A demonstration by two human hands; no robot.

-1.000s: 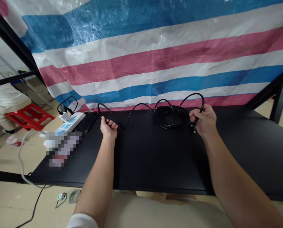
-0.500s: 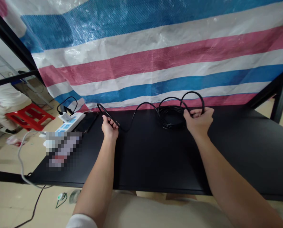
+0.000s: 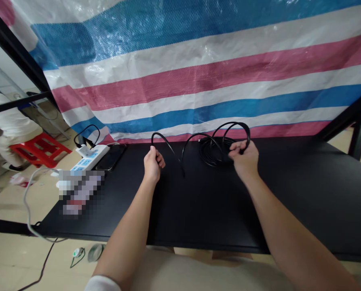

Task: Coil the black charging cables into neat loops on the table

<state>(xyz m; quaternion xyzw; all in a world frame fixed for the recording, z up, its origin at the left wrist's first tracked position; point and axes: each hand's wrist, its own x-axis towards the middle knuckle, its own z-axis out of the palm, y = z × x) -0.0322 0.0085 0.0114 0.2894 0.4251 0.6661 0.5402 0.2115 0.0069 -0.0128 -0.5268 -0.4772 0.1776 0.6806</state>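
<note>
A long black cable lies partly coiled on the black table, near its back edge. My left hand is closed on a stretch of the cable, left of the coil. From there the cable arches up, dips to the tabletop and rises again toward the coil. My right hand pinches raised loops of the same cable at the coil's right side. Those loops stand up off the table in front of the striped sheet. The fingers partly hide the gripped stretches.
A striped plastic sheet hangs behind the table. A white power strip with plugs and a dark phone lie at the left, beside a blurred-out item. A person sits on a red stool beyond.
My left hand has moved right, toward the coil, and turned with the cable in it. My right hand has shifted left, and its raised loops now lean over the coil.
</note>
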